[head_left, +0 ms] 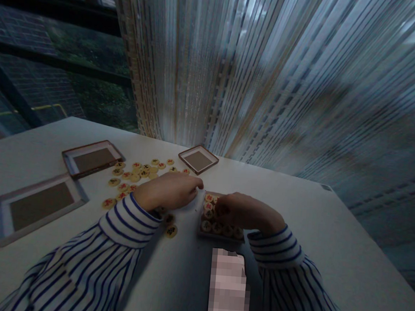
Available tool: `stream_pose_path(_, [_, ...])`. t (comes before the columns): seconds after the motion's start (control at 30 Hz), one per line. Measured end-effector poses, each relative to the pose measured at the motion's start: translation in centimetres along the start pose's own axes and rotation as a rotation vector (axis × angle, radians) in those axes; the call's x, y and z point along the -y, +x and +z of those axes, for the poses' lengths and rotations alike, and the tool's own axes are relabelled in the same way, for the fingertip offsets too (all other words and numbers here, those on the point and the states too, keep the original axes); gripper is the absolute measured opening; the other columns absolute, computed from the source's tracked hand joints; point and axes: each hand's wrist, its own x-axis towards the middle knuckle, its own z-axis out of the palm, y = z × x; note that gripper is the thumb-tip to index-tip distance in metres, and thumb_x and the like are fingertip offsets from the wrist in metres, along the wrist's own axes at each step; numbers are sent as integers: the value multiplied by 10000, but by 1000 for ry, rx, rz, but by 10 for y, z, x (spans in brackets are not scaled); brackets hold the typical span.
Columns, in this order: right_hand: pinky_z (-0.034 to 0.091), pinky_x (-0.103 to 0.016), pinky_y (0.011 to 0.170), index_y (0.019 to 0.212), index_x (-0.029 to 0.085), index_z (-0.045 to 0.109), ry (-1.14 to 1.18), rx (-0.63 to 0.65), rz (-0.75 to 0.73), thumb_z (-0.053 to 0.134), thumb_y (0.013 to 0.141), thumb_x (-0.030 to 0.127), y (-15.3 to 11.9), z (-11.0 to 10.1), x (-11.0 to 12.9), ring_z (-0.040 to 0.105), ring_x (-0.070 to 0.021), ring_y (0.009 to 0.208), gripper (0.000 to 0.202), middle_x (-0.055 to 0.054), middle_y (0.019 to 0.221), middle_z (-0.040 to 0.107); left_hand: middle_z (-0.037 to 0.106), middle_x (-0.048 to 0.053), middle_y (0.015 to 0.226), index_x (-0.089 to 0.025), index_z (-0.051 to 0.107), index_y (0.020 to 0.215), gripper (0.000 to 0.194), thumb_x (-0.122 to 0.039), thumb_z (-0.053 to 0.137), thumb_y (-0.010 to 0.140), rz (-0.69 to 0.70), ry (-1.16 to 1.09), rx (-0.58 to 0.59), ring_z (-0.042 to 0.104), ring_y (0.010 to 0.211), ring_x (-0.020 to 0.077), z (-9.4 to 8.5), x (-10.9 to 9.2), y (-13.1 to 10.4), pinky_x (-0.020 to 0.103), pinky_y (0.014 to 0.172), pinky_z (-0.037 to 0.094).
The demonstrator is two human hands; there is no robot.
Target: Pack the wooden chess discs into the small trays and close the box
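Observation:
A small box (219,236) on the table holds rows of round Chinese chess pieces (206,226) with red and black characters. Over its right side my right hand (249,211) reaches in with curled fingers. Its fingertips are on the pieces, and whatever they grip is hidden. My left hand (170,190) is just left of the box, its bent fingers close to the box's upper left corner. What those fingers hold, if anything, does not show. Loose chess pieces (123,186) lie scattered around and behind my left hand, some covered by it. One piece (171,231) lies below my left wrist.
Three shallow trays or lids stand on the white table (328,261): a large one (34,206), a brown-rimmed one (94,157) and a smaller one (198,159) at the back. A blurred-out phone-like object (229,291) lies in front. String curtains (214,70) hang behind the table's edge.

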Motion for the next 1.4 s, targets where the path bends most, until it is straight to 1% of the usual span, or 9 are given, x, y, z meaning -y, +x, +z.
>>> stream_pose_path(0.3, [341, -215, 513, 873, 199, 661, 17, 6, -22, 477, 736, 185, 1, 2, -3, 586, -135, 639, 231, -52, 798, 679, 675, 79, 969, -213, 598, 1037, 323, -213, 385, 794, -9, 10, 13, 614, 829, 202, 0, 0, 0, 272, 675, 428])
stream_pose_path(0.47, [353, -222, 516, 901, 190, 654, 23, -10, 14, 468, 741, 208, 0, 2, -4, 602, -158, 671, 247, -70, 820, 683, 675, 78, 970, -218, 599, 1030, 324, -220, 371, 801, 2, 17, 2, 615, 825, 206, 1, 1, -1, 276, 664, 424])
stream_pose_path(0.63, [368, -222, 534, 947, 185, 639, 12, -19, -7, 473, 729, 160, 0, 3, -4, 608, -159, 700, 276, -80, 855, 685, 676, 84, 966, -216, 598, 1035, 327, -226, 378, 793, -21, 5, 15, 617, 815, 212, 0, 0, -1, 280, 655, 425])
stream_pose_path(0.73, [366, -221, 525, 975, 186, 629, 11, -25, -9, 469, 740, 149, -1, 3, -3, 608, -155, 683, 287, -79, 853, 685, 678, 82, 959, -213, 595, 1048, 332, -229, 390, 786, -30, 8, 26, 617, 812, 207, -1, -1, -1, 271, 650, 422])
stream_pose_path(0.9, [369, -217, 531, 950, 187, 639, 14, -24, -8, 483, 725, 141, -1, 2, -3, 614, -159, 700, 277, -76, 850, 685, 678, 81, 960, -213, 588, 1065, 349, -232, 372, 791, -15, 30, 14, 619, 803, 211, -2, -1, -1, 275, 645, 421])
stream_pose_path(1.17, [353, -211, 509, 906, 173, 643, 23, -13, -13, 474, 713, 148, -1, 2, -2, 605, -155, 673, 257, -76, 816, 682, 676, 81, 959, -213, 585, 1059, 339, -219, 376, 791, -34, 25, 38, 620, 823, 209, -3, -2, -2, 276, 660, 429])
stream_pose_path(1.27, [343, -215, 497, 883, 168, 645, 23, -9, 6, 475, 716, 174, -2, 1, -2, 595, -154, 651, 238, -77, 793, 678, 656, 92, 1034, -201, 566, 1093, 338, -270, 382, 818, -24, 7, -1, 605, 915, 225, -1, 0, -1, 299, 740, 436])
stream_pose_path(1.33, [343, -220, 497, 878, 169, 645, 33, -14, 20, 475, 740, 226, -3, 0, -3, 589, -153, 634, 226, -75, 777, 676, 627, 100, 1107, -184, 540, 1133, 360, -310, 408, 824, -23, -8, -70, 576, 995, 232, 0, 1, 1, 310, 817, 420])
stream_pose_path(1.4, [352, -231, 515, 925, 184, 637, 39, -67, 58, 469, 770, 296, -3, -1, -6, 595, -162, 653, 255, -71, 793, 678, 604, 100, 1146, -175, 521, 1157, 378, -328, 431, 824, -29, -21, -167, 549, 1042, 231, 0, 0, 3, 314, 872, 397])
